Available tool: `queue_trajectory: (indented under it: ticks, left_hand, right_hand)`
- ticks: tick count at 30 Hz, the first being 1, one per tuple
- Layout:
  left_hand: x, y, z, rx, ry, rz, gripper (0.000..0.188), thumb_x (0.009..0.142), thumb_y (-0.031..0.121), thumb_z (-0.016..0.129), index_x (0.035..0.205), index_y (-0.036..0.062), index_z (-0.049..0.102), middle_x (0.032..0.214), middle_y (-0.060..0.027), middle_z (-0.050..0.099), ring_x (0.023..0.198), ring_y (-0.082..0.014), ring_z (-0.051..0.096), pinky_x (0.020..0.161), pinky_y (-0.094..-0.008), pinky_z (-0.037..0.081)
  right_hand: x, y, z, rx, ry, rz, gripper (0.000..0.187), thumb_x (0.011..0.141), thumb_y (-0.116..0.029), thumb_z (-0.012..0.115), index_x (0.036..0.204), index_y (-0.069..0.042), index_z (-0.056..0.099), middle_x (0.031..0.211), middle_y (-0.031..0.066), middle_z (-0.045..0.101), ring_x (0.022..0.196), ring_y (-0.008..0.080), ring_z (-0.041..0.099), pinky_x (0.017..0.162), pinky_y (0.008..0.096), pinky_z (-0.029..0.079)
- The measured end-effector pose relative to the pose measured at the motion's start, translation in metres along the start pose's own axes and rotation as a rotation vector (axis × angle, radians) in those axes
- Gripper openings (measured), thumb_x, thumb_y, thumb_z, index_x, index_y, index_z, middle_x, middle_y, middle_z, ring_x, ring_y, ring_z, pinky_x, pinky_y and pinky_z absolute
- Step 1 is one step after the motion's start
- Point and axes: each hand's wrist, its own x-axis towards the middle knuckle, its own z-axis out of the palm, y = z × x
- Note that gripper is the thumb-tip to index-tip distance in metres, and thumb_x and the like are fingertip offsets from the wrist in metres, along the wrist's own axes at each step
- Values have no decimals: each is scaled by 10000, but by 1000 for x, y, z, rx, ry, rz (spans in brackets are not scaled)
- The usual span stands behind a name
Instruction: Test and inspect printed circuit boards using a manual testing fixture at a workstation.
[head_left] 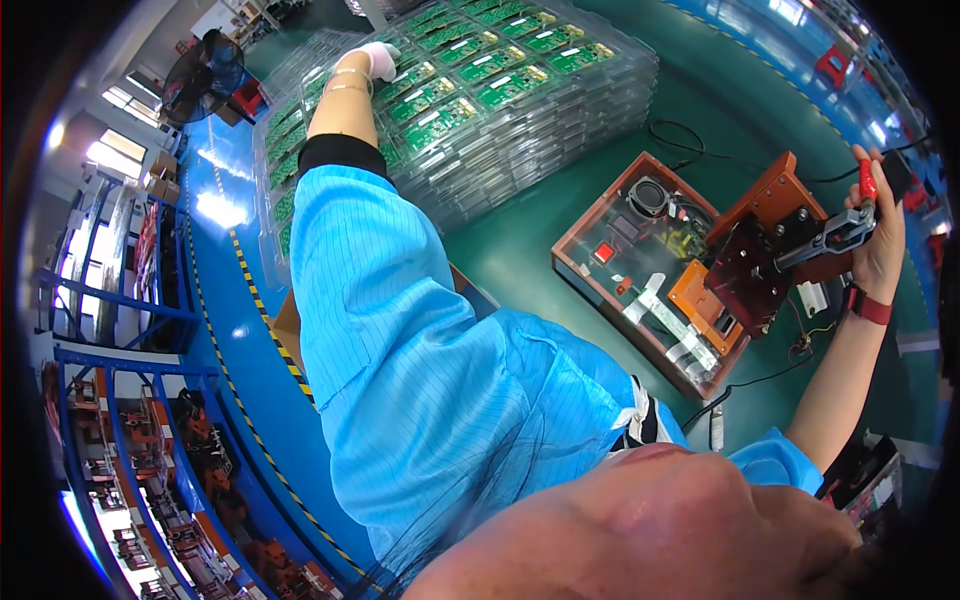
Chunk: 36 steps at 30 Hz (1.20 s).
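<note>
Head view: the bare right hand [880,240] is being held at the right, its fingers closed around the red grip [867,180] of a silver metal toggle lever [828,240]. The lever is being carried by an upright orange-brown block [768,195] on a brown-framed, clear-topped box [612,318], which is sitting on the green tabletop [505,240]. A round black speaker-like part [648,197], a square red button [603,252] and a flat orange frame [688,288] are also showing on or in the box. Whether a board is being held under the lever cannot be told.

The left hand [376,62], partly covered in white, is being held out over green rectangular circuit boards [440,122]. These are lying in rows in stacked clear plastic trays [540,140], beyond the box and to its left. The left fingers are showing too small; whether a board is being gripped cannot be told.

The step in hand is apparently being split: board handling at the left, lever control at the right. The next move is probably calling for a careful edge hold on one board, with the lever being kept under control.
</note>
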Motion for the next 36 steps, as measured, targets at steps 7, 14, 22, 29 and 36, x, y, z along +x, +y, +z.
queue_trajectory:
  ticks: [7, 14, 22, 29, 36]
  left_hand:
    - [-9, 23, 0, 144, 204, -90, 474, 883, 102, 627, 1354, 150, 661, 1353, -174, 668, 1242, -372, 643, 1075, -445, 511]
    - [-35, 73, -41, 10, 956, 315, 135, 859, 118, 655, 844, 184, 772, 1080, -65, 747, 1019, -293, 703, 903, -514, 530]
    - [-136, 240, -33, -608, 72, 1212, 337, 781, -179, 508, 1036, -13, 651, 963, -102, 705, 931, -193, 659, 889, -316, 525]
    - [-155, 323, 3, -814, -837, 1043, 381, 845, 61, 683, 1218, -12, 662, 1194, -89, 685, 1167, -197, 612, 1042, -362, 477]
    - [-149, 368, 53, -317, -190, 1170, 254, 832, -26, 617, 1078, 26, 651, 1089, -189, 700, 1013, -362, 688, 913, -401, 552]
  right_hand:
    - [-1, -3, 4, -41, -26, -46, 505, 1001, -231, 699, 1391, 46, 536, 1302, 138, 696, 751, 83, 566, 676, 215, 488]
    - [-1, -1, 7, -105, 12, -62, 575, 1010, -290, 678, 1450, 33, 495, 1351, 108, 677, 748, 51, 502, 680, 199, 439]
    - [-9, 0, 3, -80, -121, -50, 284, 1002, -275, 678, 1096, -10, 721, 869, 12, 666, 736, 95, 565, 694, 270, 487]
    - [-11, -3, 27, -59, 47, -129, 256, 929, -263, 764, 1034, -29, 751, 875, -3, 710, 723, 78, 640, 663, 244, 513]
    - [-12, -4, 28, 1, -36, -114, 270, 944, -275, 747, 1024, -19, 722, 814, 24, 692, 628, 94, 634, 566, 234, 501]
